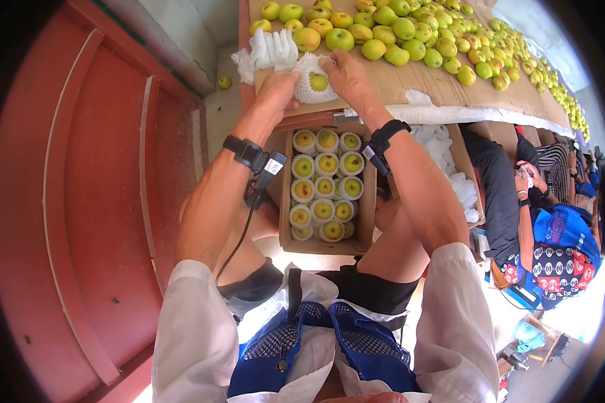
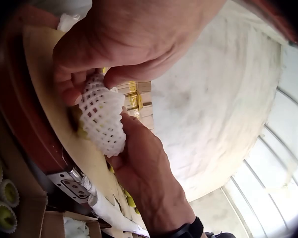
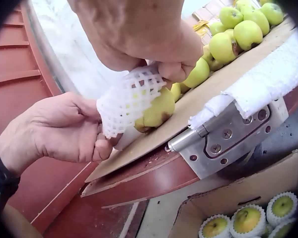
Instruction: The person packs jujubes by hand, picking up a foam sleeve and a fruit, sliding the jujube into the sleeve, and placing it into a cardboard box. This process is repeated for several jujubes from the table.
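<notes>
A white foam net sleeve is stretched between both hands at the edge of the cardboard-covered table. From the left, my left hand pinches it between thumb and fingers. My right hand pinches the other side. A yellow-green apple shows at the net. In the right wrist view this apple is partly covered by the mesh, with its brownish underside close over the cardboard. The left wrist view shows the net spread lengthwise between the two hands, hiding most of the apple.
Loose apples cover the table beyond the hands. A stack of foam nets lies to the left. Below stands a cardboard box holding net-wrapped apples; another box of white nets is beside it. People sit at right.
</notes>
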Available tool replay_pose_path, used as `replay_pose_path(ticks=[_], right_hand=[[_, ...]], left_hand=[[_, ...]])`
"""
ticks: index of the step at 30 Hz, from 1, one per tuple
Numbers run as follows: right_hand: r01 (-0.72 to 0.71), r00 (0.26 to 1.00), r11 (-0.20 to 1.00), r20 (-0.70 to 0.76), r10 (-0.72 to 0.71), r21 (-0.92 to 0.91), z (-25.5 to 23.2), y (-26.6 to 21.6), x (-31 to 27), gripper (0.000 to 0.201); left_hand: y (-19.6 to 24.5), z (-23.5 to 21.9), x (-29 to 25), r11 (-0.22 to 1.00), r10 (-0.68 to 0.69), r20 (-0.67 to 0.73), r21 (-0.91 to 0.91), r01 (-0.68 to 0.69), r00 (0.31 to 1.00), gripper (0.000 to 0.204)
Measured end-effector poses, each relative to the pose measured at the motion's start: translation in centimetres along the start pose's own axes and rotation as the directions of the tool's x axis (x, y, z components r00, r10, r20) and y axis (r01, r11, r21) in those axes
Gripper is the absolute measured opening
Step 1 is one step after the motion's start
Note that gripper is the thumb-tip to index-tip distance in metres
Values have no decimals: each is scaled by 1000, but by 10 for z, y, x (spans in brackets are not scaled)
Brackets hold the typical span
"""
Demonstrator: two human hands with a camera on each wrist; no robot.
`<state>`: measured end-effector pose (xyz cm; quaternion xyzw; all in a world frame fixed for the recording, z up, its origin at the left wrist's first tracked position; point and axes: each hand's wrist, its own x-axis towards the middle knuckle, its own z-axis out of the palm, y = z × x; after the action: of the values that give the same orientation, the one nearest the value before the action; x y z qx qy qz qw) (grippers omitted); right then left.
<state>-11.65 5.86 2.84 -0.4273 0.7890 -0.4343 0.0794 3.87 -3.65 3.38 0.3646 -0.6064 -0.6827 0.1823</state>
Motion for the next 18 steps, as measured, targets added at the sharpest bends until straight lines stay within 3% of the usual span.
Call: replay_pose_path(ticks=[6, 15, 18], right_hand=[[-34, 997, 999, 67, 35, -9, 1, 1, -1, 43], [-97, 993, 995, 62, 97, 2, 3, 3, -2, 47], [-162, 985, 984, 71, 157, 71, 3, 5, -2, 49]], left_hand=[[0, 3, 9, 981, -31, -84, 187, 46, 996, 26], [1, 9, 9, 867, 108, -122, 498, -34, 987, 31], [4, 14, 2, 877, 142, -122, 476, -67, 982, 31]])
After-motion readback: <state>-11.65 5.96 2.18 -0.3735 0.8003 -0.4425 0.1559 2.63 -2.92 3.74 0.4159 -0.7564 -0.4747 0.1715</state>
